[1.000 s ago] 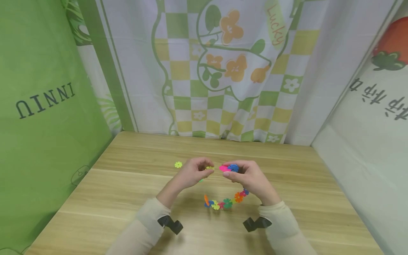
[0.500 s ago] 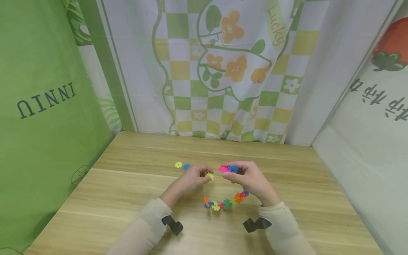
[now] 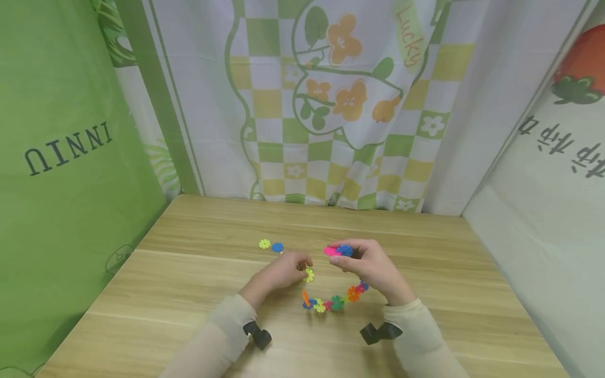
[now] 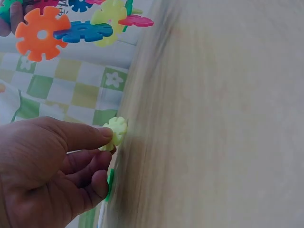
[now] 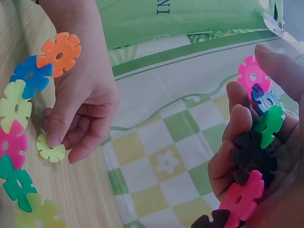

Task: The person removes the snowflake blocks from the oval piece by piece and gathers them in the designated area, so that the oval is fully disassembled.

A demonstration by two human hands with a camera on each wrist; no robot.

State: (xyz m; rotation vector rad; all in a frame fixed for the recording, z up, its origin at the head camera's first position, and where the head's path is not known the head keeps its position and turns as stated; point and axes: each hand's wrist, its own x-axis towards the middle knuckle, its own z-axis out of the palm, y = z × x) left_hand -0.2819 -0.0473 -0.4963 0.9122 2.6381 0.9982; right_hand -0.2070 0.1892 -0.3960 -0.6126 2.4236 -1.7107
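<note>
Between thumb and fingertips my left hand (image 3: 285, 269) pinches a yellow snowflake disc (image 3: 309, 275), its notched rim showing in the left wrist view. A chain of interlocked snowflake discs (image 3: 337, 302) in several colours hangs from my right hand (image 3: 371, 261). The upper end, a pink disc (image 3: 333, 251) joined to a blue disc (image 3: 345, 250), sticks out past the right fingertips. In the right wrist view more chain discs, one green (image 5: 271, 124), lie against the palm. The chain's other end is an orange disc (image 3: 305, 297), close to the yellow disc and apart from it.
On the wooden table (image 3: 212, 226), a loose yellow disc (image 3: 264, 244) and a loose blue disc (image 3: 277, 247) lie beyond the left hand. A green piece (image 4: 110, 184) shows below the left fingers. Curtains (image 3: 340, 105) hang behind the table.
My left hand has drawn back and down with the yellow disc, away from the pink end and nearer the orange end. This uncovers the loose blue disc. The right hand stays almost still.
</note>
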